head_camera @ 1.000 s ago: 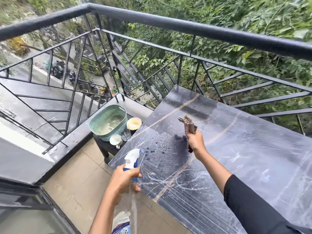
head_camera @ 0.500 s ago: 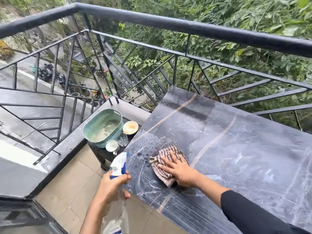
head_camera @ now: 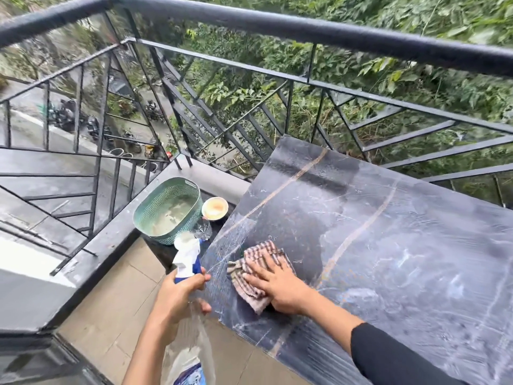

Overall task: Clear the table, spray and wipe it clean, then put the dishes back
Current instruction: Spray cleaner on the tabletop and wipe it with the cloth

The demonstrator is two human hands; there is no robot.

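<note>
a: what is the right hand doing?

b: the right hand (head_camera: 280, 284) lies flat, fingers straight and spread. it presses a striped cloth (head_camera: 258, 254) onto the dark marble-look table (head_camera: 402, 259), at the corner nearest the left hand.

a: and the left?

b: the left hand (head_camera: 175, 295) is curled round the neck of a spray bottle (head_camera: 188, 257). the bottle has a white head and a blue collar. it is held just off the table's edge, close beside the cloth, and its clear body hangs below the fist.

a: where are the dishes?

b: off the table. beyond the left hand a green mesh basket (head_camera: 163, 198) stands on a low dark stand (head_camera: 161, 251). there is something pale inside, too blurred to name. a small pale bowl (head_camera: 215, 209) sits just beside the basket, on the right hand's side. a clear glass (head_camera: 202, 230) stands right behind the spray head, between the basket and the table edge.

a: and the tabletop?

b: wet streaks and smears lie around and beyond the right hand. a black railing (head_camera: 305, 31) runs past its far side.
</note>
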